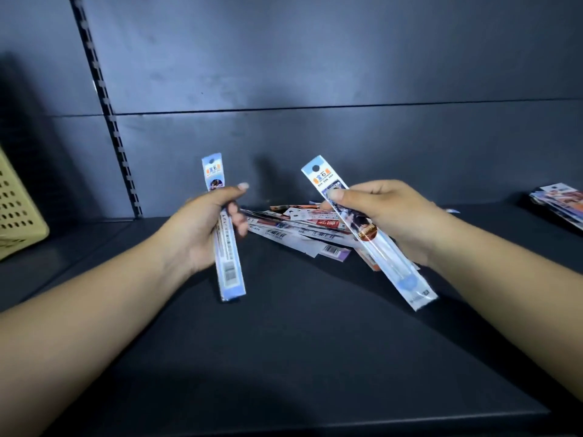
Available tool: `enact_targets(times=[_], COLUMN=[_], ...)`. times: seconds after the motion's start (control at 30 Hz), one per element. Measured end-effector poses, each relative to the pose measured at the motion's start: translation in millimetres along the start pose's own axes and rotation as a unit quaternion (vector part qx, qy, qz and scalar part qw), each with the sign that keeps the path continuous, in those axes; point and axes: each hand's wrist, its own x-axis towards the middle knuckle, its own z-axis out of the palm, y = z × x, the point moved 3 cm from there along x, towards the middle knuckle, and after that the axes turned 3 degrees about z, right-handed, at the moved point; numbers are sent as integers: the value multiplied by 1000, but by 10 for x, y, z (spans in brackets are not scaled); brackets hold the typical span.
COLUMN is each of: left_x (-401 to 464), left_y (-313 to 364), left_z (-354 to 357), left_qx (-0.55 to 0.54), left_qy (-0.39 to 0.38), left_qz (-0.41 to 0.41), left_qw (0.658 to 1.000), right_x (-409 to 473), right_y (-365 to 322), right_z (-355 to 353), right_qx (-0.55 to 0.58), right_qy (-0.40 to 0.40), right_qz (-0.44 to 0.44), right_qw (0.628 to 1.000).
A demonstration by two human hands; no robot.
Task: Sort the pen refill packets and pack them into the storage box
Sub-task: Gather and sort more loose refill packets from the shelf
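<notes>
Left hand (202,228): grips one blue packet (227,247). Right hand (388,216): pinches another packet (369,234). Loose pile (299,234) on shelf (284,342) between them.

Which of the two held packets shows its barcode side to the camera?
The packet in the left hand: its barcode faces us. The right hand's packet shows its printed front.

above a loose pile of refill packets (293,230) on the dark shelf (284,342), the left hand (202,228) grips one blue packet (225,234) upright and the right hand (388,216) pinches another blue packet (369,234), tilted. a beige perforated basket (15,209) sits far left of the pile, a second stack (558,203) far right.
</notes>
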Motion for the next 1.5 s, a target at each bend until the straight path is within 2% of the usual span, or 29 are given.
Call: enact_targets(times=[0.07,0.17,0.33,0.4,0.5,0.67,0.77,0.87,1.0,1.07,1.17,1.23,1.4,1.5], left_x=[7,-34,-216,-289,-340,-410,-379,-312,-228,-197,-167,-164,-153,-122], left_y=[-35,-43,-106,-119,-97,-82,-71,-2,132,156,70,-20,-18,45], left_z=[-9,10,239,323,362,400,384,301,189,158,133,154,154,80], left_qx=[19,-2,-18,-3,-11,-28,-36,-25,24,31,63,84,76,58], left_qy=[-16,-88,-211,-257,-279,-316,-292,-219,-132,-119,-130,-148,-156,-147], left_qz=[-31,-78,-84,-81,-96,-112,-94,-3,131,150,146,130,121,123], left_qw=[999,993,974,963,955,942,951,975,982,981,979,977,977,980], right_x=[2,33,123,162,196,178,287,336,359,430,520,518,534,470], right_y=[-4,-3,-88,-110,-109,-49,-20,79,309,407,511,517,500,399], right_z=[1,0,258,363,397,481,304,-51,-176,-80,58,106,40,15], right_qx=[41,109,201,209,185,172,106,-114,-267,-364,-516,-541,-446,-413], right_qy=[12,29,20,19,38,-27,-10,43,-24,-48,-51,-43,-8,31], right_qz=[-1,4,7,21,20,20,24,-9,17,35,46,47,24,-1], right_qw=[999,994,979,978,982,985,994,992,963,930,854,838,895,910])
